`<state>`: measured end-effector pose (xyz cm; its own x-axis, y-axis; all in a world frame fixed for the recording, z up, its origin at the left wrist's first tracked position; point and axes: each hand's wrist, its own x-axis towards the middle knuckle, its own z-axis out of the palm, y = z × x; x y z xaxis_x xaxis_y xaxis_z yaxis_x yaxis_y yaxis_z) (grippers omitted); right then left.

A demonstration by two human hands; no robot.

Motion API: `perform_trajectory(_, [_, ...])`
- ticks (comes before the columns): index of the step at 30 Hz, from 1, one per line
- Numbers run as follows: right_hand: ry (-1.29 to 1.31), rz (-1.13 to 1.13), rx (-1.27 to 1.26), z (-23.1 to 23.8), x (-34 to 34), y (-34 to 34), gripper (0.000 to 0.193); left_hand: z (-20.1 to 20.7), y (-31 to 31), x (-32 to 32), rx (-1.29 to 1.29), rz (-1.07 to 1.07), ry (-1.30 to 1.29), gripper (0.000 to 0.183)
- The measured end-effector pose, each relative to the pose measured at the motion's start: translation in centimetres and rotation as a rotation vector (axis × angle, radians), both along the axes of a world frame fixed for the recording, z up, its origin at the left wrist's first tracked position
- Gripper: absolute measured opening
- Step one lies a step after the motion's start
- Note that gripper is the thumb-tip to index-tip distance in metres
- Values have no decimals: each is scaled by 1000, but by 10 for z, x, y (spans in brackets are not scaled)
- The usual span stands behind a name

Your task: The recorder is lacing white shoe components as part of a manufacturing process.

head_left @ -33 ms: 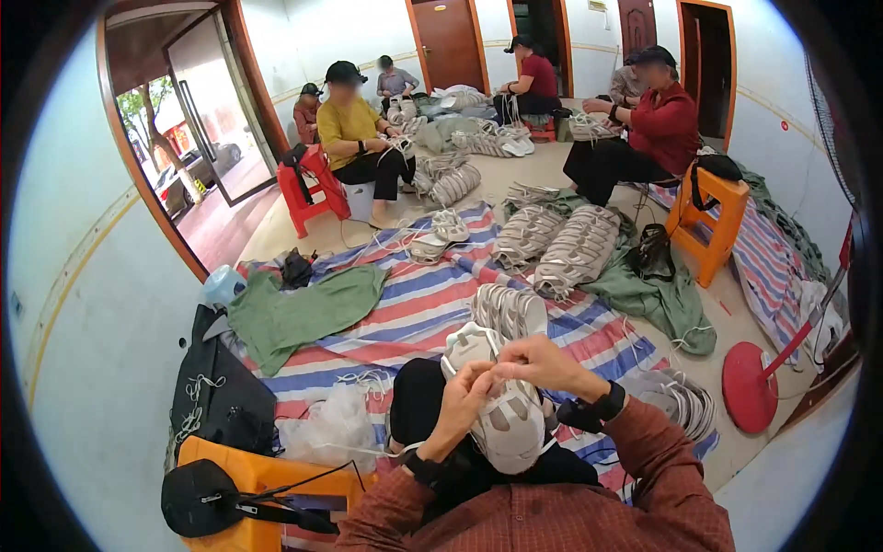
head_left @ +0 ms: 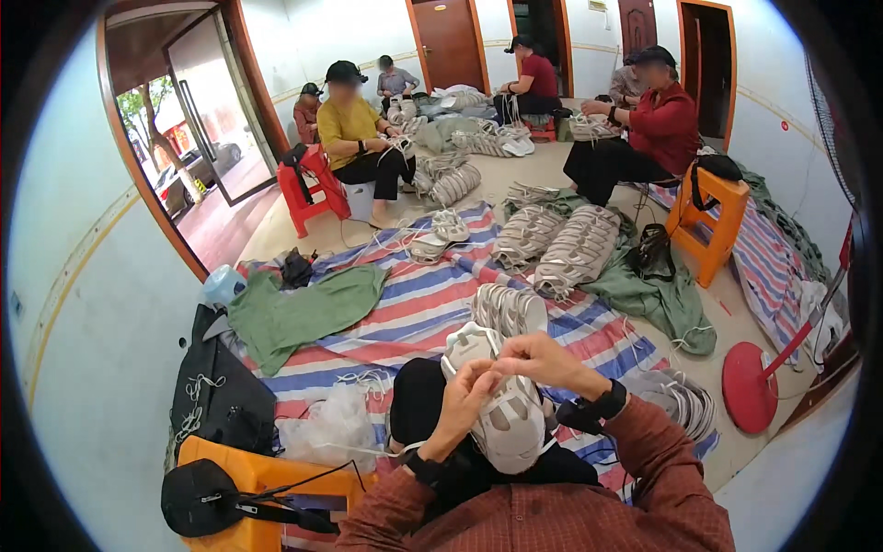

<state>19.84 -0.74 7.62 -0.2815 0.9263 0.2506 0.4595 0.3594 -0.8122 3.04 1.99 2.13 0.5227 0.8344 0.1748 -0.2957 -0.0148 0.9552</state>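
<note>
A beige and white shoe upper (head_left: pixel 511 432) rests on my lap with its rounded end toward me. Above its middle, my left hand (head_left: pixel 465 397) and my right hand (head_left: pixel 544 364) meet, thumbs and fingertips pinched together. Whatever they pinch is too small and covered to make out. Just beyond the shoe upper stands a row of similar uppers (head_left: pixel 508 311) stacked into each other. A white lace (head_left: pixel 368 450) trails out to the left of my leg.
Striped sheeting (head_left: pixel 418 299) covers the floor, with a green cloth (head_left: pixel 313 308) and clear plastic bag (head_left: pixel 331 428) on it. An orange stool (head_left: pixel 267 474) stands at my left. Grey stacked uppers (head_left: pixel 676 405) and a red round base (head_left: pixel 750 386) are right. Several people sit working farther off.
</note>
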Motion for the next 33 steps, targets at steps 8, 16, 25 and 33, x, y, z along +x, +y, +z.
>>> perform_trajectory(8, [581,-132,-319,-2,-6,5,12,-25,7,-11,221,108,265,16])
perform_trajectory(16, [573,-103,-227,-6,0,10,14,-45,19,-25,72,131,81,16])
perform_trajectory(25, [541,-90,-188,-1,-4,15,17,-50,13,-28,37,96,209,13])
perform_trajectory(33, [463,-151,-156,3,-10,22,15,-55,4,-23,295,142,386,19])
